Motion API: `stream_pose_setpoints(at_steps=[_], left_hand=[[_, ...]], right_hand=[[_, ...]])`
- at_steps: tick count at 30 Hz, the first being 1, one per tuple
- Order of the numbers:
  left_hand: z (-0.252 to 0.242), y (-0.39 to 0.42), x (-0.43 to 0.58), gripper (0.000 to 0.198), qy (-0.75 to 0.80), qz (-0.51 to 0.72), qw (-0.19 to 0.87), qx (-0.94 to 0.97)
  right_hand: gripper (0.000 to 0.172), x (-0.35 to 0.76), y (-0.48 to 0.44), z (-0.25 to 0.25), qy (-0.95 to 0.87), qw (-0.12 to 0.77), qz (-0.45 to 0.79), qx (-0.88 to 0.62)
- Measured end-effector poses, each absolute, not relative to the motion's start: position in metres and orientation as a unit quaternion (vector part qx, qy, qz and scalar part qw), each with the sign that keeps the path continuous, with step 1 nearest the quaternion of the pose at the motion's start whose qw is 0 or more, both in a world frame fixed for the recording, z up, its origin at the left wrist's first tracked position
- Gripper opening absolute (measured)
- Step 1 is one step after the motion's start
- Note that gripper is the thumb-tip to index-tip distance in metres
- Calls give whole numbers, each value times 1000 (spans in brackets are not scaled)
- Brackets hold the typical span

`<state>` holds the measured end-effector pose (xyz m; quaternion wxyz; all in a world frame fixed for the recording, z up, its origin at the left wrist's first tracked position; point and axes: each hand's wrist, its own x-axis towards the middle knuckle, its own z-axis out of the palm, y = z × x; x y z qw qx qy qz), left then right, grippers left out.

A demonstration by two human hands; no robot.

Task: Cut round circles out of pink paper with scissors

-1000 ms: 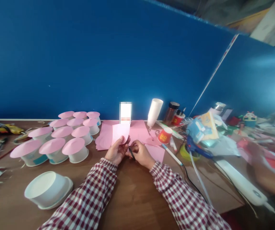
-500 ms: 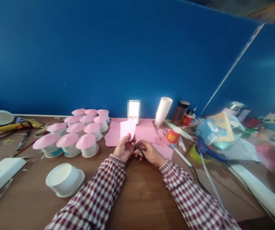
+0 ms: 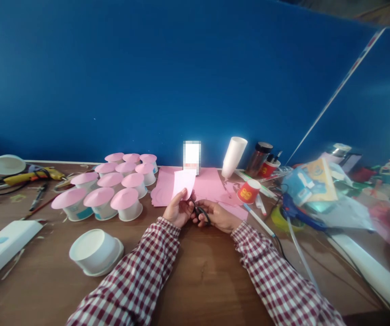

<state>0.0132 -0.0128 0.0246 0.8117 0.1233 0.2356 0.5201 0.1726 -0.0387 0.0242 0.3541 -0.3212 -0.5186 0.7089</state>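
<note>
My left hand (image 3: 178, 209) pinches a small pale pink piece of paper (image 3: 184, 183) near its lower edge. Close beside it, my right hand (image 3: 217, 215) has its fingers in the black handles of a pair of scissors (image 3: 202, 213). The blades point toward the paper and are mostly hidden by my left hand. Behind both hands lie larger pink paper sheets (image 3: 208, 185). To the left stand several upturned white paper cups with pink cone tops (image 3: 124, 199) in rows.
Upturned white cups (image 3: 94, 251) sit near my left forearm, with a power strip (image 3: 6, 246) further left. A yellow glue gun (image 3: 35, 176) lies behind. On the right are a red cup (image 3: 248, 192), a leaning cup stack (image 3: 234, 156), a blue glue gun (image 3: 296, 213) and plastic bags.
The scissor handles show more and look spread wider in my right hand. The paper stays in my left hand. The whole view has shifted slightly.
</note>
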Motion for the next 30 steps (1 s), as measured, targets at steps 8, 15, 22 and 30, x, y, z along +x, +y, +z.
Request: stream_pose_setpoints(at_steps=[8, 15, 22, 30], left_hand=[[26, -8, 17, 3, 243, 618, 743, 79], [23, -3, 20, 14, 358, 670, 645, 87], [23, -3, 26, 15, 369, 694, 614, 70], [24, 0, 24, 9, 349, 707, 614, 28]], right_hand=[[45, 171, -34, 21, -503, 441, 629, -397], [40, 162, -32, 11, -552, 510, 489, -442], [37, 151, -39, 10, -582, 468, 513, -422], [40, 152, -37, 8, -602, 416, 537, -420]])
